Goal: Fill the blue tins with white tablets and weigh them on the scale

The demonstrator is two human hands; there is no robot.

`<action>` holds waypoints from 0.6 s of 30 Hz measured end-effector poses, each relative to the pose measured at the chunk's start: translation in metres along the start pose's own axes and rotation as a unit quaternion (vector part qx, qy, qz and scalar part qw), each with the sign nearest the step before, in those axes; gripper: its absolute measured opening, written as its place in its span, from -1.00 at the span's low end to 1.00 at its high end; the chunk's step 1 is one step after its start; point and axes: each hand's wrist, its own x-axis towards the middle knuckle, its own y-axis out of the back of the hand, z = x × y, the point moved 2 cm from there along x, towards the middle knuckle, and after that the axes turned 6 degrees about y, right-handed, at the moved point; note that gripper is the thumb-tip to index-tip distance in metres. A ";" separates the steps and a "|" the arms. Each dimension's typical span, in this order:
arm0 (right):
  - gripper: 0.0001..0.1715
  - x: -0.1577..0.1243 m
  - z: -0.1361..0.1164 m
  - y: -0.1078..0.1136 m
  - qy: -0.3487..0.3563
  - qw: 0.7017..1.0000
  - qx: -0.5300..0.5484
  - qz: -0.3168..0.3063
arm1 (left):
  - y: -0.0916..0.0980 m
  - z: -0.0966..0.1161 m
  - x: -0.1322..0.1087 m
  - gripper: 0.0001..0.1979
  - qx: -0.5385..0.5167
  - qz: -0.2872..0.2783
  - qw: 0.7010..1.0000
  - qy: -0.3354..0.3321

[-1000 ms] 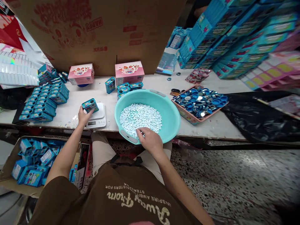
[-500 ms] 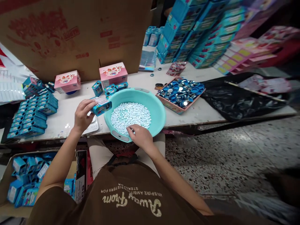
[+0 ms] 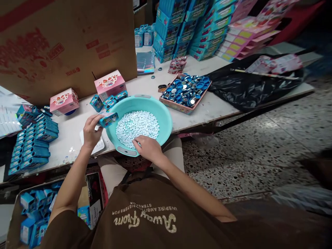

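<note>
My left hand (image 3: pixel 92 130) is closed around a small blue candy tin (image 3: pixel 109 120), tilted over the left rim of a turquoise basin (image 3: pixel 166 119). Many small white candies (image 3: pixel 140 122) cover the basin's bottom. Inside the basin's near side, my right hand (image 3: pixel 148 148) has its fingers pinched together at the candies; whatever is between the fingertips is too small to make out. Beneath my left hand lies a flat white device (image 3: pixel 99 145), partly hidden. A few more blue tins (image 3: pixel 109 102) stand just behind the basin.
Right of the basin sits a tray of blue and silver caps (image 3: pixel 185 91), with a black plastic bag (image 3: pixel 241 84) beyond. Rows of blue tins (image 3: pixel 33 145) stand at left. Pink boxes (image 3: pixel 110 84) and a large cardboard box (image 3: pixel 70 45) are behind. Below left, a carton holds more tins (image 3: pixel 36 214).
The whole view has shifted, so the table's contents sit further left. My left hand still holds the tin by the basin's rim, and my right hand stays among the candies.
</note>
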 end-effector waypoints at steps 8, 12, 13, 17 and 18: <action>-0.59 -0.002 0.000 0.000 0.006 1.000 -0.009 0.003 | -0.001 -0.040 -0.020 -0.50 -0.156 0.096 0.965 0.189; -0.62 -0.003 0.002 -0.003 0.005 1.000 -0.012 0.008 | 0.009 -0.094 -0.043 -0.41 -0.207 0.161 0.919 0.293; -0.63 -0.003 0.002 -0.004 0.005 1.000 -0.011 0.011 | 0.013 -0.107 -0.049 -0.40 -0.210 0.177 0.910 0.311; -0.65 -0.004 0.004 -0.008 0.009 1.000 -0.006 0.022 | 0.021 -0.141 -0.071 -0.42 -0.211 0.198 0.885 0.366; -0.65 -0.004 0.005 -0.009 0.008 1.000 -0.005 0.023 | 0.021 -0.146 -0.075 -0.43 -0.211 0.194 0.883 0.372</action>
